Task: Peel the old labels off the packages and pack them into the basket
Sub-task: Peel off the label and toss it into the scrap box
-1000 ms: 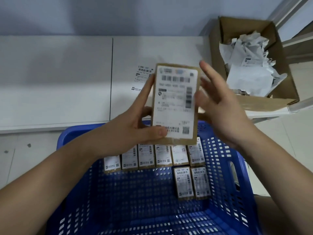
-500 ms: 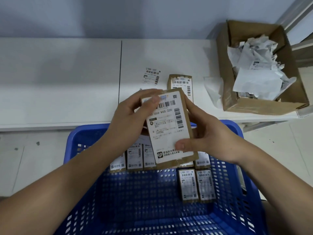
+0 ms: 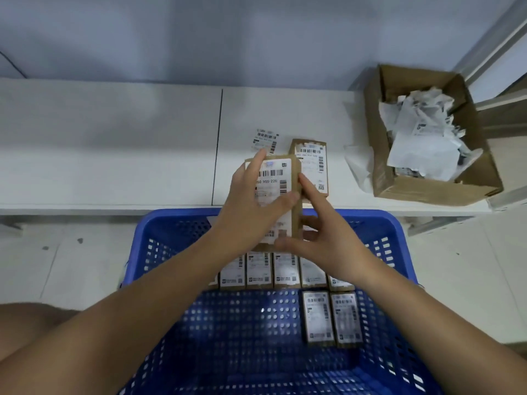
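I hold a brown cardboard package (image 3: pixel 296 178) with a white label (image 3: pixel 273 178) upright above the far rim of the blue basket (image 3: pixel 176 223). My left hand (image 3: pixel 251 206) grips it across the front, thumb on the label. From the right, my right hand (image 3: pixel 328 238) grips its right edge and lower corner. Several labelled packages (image 3: pixel 285 270) lie in a row in the basket, two more (image 3: pixel 332 317) in front of them at the right. Another labelled package (image 3: pixel 310 166) lies on the white table behind.
A loose peeled label (image 3: pixel 265 139) lies on the white table (image 3: pixel 114 143). An open cardboard box (image 3: pixel 427 192) with crumpled labels and backing paper stands at the right end, with a crumpled sheet (image 3: pixel 358 166) beside it. The wall is close behind.
The held package came down from high in front of the table to just above the basket's far rim. My right hand went from open beside it to gripping its right edge.
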The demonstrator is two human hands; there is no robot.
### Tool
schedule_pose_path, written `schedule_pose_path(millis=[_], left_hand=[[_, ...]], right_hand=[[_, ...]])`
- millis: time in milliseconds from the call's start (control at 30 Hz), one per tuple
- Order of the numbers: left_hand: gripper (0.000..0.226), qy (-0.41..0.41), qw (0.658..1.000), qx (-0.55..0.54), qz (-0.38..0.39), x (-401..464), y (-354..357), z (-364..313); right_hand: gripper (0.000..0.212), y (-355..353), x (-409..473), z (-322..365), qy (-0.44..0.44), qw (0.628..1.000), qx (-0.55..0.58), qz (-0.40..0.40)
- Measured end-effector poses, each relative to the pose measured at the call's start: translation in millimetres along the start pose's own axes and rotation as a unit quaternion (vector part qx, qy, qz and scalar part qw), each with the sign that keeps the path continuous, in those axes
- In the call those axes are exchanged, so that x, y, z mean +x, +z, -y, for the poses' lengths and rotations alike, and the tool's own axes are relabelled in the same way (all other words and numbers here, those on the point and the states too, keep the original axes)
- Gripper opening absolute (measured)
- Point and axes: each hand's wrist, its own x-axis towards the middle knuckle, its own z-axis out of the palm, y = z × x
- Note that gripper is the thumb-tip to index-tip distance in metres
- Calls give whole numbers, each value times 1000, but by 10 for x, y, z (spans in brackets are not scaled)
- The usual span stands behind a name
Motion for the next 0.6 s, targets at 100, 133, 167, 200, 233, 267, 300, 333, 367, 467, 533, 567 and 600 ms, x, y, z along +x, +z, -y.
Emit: schedule_pose_path(millis=[100, 133, 167, 200, 233, 267, 300, 333, 367, 467, 533, 567, 600], left_hand=[[115, -24, 999, 36, -7, -104, 36, 94], [116, -26, 999, 39, -16, -141, 51, 132], [115, -28, 998, 38, -29, -154, 44, 177], [114, -30, 998, 43, -42, -151, 14, 214], [114, -33, 997, 58, -50, -126, -42, 240], [115, -36, 994, 85, -56, -80, -119, 262], [115, -40, 990, 116, -64, -17, -211, 290], [114, -47, 986, 147, -70, 61, -310, 318], [112, -55, 981, 169, -77, 147, -409, 351], [105, -73, 971, 207, -95, 424, -679, 508], [103, -79, 967, 222, -96, 605, -823, 662], [103, -82, 966, 227, -93, 691, -881, 748], [102, -86, 965, 231, -91, 772, -926, 829]], right_hand=[[124, 87, -73, 8, -9, 997, -58, 39], [125, 105, -92, 20, -12, 996, -72, 47], [123, 107, -101, 39, -17, 994, -100, 51], [120, 85, -99, 53, -23, 988, -147, 52], [116, 46, -87, 60, -27, 978, -200, 49], [112, -7, -64, 62, -26, 967, -251, 47], [107, -64, -28, 75, -17, 955, -291, 47], [101, -119, 19, 91, -4, 947, -318, 47], [96, -165, 76, 104, 8, 941, -335, 44], [89, -257, 276, 112, 30, 930, -364, 36], [86, -273, 402, 97, 34, 925, -377, 32], [85, -268, 458, 77, 34, 923, -383, 31], [84, -261, 510, 45, 33, 921, -387, 29]])
